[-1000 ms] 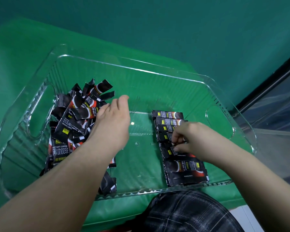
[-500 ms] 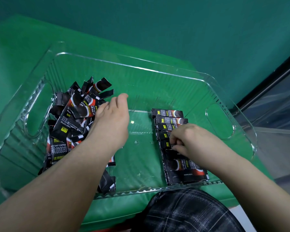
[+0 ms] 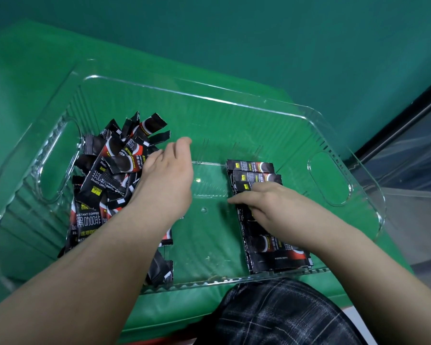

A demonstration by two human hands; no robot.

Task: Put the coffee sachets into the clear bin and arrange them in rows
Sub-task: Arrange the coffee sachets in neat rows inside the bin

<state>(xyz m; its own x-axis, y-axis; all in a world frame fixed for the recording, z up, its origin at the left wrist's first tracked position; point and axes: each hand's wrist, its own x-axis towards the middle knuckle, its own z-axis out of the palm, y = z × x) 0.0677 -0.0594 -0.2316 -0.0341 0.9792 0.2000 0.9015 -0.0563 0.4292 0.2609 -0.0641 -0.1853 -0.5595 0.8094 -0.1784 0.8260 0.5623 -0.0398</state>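
Note:
A clear bin stands on the green surface. A loose pile of black coffee sachets fills its left end. Along the right side, several sachets lie overlapped in a row that runs from the near wall toward the far one. My left hand rests on the right edge of the pile, fingers relaxed and touching the sachets. My right hand is on the middle of the row, index finger stretched left and thumb tucked beneath, pinching a sachet there; that sachet is mostly hidden.
The bin has a cut-out handle at the left end and another at the right end. Bare bin floor lies between pile and row. A plaid-clothed knee is below the near rim. A dark frame runs at the right.
My right hand has slid a little toward the near end of the row and lowered onto it, its index finger now stretched out. My left hand stays on the pile.

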